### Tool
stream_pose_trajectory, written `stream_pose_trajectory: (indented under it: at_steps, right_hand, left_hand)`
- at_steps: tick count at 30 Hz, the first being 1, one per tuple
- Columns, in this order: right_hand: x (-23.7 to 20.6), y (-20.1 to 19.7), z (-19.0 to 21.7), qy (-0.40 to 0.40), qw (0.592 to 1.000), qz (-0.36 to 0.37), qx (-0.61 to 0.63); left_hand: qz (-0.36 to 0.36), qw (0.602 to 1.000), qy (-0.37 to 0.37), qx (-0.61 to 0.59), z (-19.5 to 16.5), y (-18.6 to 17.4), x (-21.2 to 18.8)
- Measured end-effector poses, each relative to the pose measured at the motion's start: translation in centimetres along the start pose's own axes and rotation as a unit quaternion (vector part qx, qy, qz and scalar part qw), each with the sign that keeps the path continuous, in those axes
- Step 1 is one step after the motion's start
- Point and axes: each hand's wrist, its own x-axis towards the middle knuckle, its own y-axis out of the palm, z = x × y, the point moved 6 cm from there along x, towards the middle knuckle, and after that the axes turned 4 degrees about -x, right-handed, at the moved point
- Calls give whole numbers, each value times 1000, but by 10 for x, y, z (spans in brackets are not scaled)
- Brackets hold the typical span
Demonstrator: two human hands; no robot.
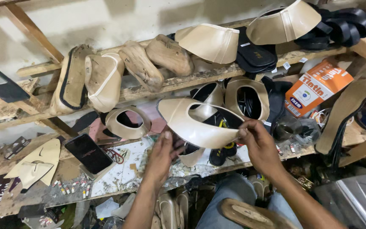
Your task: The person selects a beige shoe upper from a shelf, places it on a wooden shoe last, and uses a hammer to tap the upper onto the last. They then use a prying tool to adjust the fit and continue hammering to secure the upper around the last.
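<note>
The cream shoe upper you held looked like smooth leather with a soft shine. The shoe lasts on the shelf were rough, worn wood. The phone had glossy black glass, and the orange box was cardboard.

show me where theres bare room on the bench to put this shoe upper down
The freest patch is the white bench top between the phone and the left hand. Left of the phone lie cream cut pieces. Behind the held upper, the shelf is crowded with uppers.
</note>
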Motion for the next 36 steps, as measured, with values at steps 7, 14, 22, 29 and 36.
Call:
stream_pose_trajectory:
  at_steps: [7,14,22,29,36]
  right_hand:
    - [-102,-24,40,-405,853,-8,-330]
    - [-143,-42,63,-485,788,-58,-375]
    - [-124,-51,36,-218,916,11,-336]
    - [-101,-14,17,-208,912,135,-327]
    - [-61,62,-1,-56,919,282,-271]
  left_hand:
    - [135,950,25,-280,-6,13,-6]
    - [164,943,0,-290,-4,43,-32]
    - [-27,934,67,-350,-31,2,-12]
    - [-163,885,-16,-435,-63,-28,5]
    - [-14,992,-53,-115,-39,30,4]
